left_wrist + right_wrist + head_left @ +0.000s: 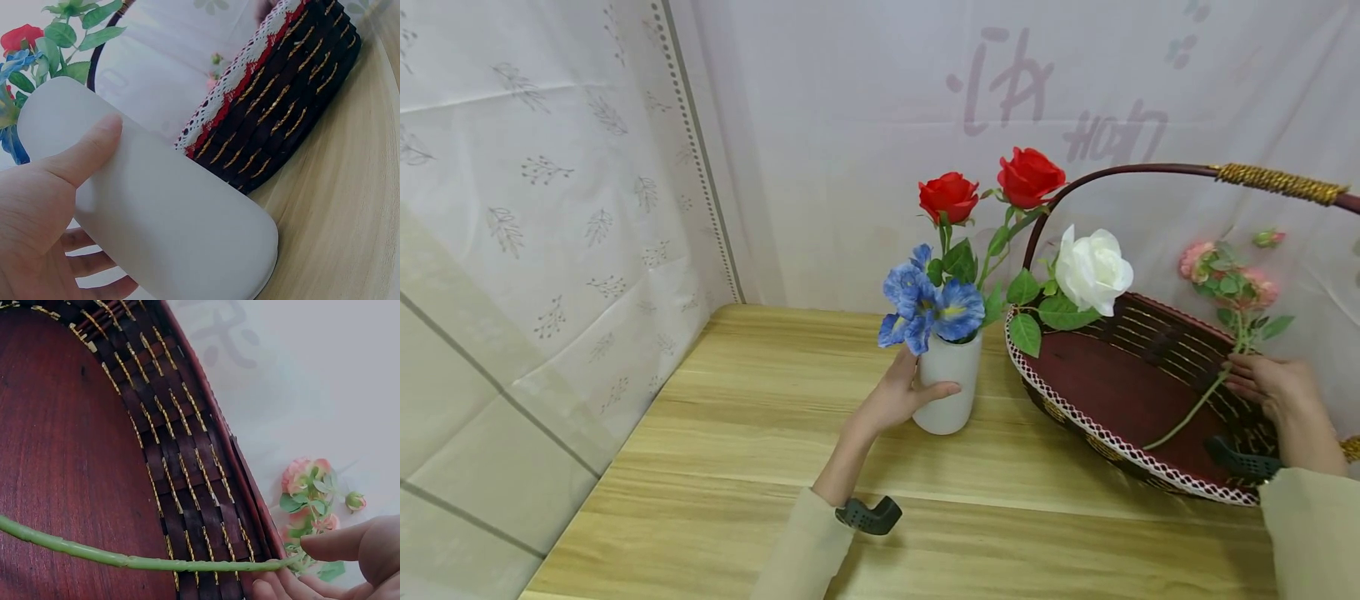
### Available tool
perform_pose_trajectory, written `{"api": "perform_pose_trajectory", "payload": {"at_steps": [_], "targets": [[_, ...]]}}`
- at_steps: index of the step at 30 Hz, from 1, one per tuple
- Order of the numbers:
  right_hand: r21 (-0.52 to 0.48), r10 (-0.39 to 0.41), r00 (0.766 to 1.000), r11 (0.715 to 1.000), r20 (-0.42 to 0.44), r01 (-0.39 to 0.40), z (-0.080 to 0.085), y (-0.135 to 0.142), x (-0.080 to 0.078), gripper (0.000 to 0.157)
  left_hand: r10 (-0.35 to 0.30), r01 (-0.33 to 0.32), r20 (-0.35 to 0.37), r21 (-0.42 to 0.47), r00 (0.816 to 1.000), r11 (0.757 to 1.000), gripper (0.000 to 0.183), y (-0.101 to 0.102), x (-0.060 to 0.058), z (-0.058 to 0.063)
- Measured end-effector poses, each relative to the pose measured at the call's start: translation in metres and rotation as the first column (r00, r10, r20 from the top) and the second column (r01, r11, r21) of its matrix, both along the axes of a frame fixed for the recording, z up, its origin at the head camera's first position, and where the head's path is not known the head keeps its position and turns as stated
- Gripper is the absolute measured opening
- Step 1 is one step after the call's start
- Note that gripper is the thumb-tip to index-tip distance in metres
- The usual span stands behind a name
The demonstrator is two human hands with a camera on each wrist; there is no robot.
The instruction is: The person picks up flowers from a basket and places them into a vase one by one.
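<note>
My left hand (891,400) grips a white vase (951,392) on the table, the thumb across its front and the fingers curled round the far side. In the vase stand two red roses (951,198), a blue iris (928,302) and a white rose (1093,271) that leans over the basket rim. My right hand (1281,392) pinches the green stem (125,559) of a pink flower spray (1232,279) at the right side of the basket. That stem's lower end reaches down over the basket floor, while its blooms stick out past the rim.
A dark woven basket (1120,400) with white lace trim and a tall arched handle (1150,169) stands right of the vase. Beneath lies a wooden table (760,400). Printed curtains (850,150) hang behind it and to the left.
</note>
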State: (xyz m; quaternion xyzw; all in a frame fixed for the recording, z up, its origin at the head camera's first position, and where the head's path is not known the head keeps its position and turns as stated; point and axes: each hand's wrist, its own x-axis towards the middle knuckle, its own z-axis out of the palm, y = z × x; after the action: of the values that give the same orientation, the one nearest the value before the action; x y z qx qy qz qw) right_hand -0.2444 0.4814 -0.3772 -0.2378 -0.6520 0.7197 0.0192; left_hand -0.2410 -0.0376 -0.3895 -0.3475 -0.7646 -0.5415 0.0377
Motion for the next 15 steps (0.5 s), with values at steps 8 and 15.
{"api": "perform_pose_trajectory", "payload": {"at_steps": [8, 15], "targets": [[0.110, -0.203, 0.979, 0.973, -0.007, 0.202, -0.040, 0.039, -0.028, 0.027, -0.007, 0.007, 0.001, 0.032, 1.000, 0.999, 0.097, 0.000, 0.000, -0.002], [0.015, -0.093, 0.979, 0.995, -0.179, 0.097, -0.079, 0.081, -0.050, 0.017, 0.002, -0.001, -0.001, 0.032, 1.000, 0.999, 0.098, 0.003, -0.011, -0.017]]}}
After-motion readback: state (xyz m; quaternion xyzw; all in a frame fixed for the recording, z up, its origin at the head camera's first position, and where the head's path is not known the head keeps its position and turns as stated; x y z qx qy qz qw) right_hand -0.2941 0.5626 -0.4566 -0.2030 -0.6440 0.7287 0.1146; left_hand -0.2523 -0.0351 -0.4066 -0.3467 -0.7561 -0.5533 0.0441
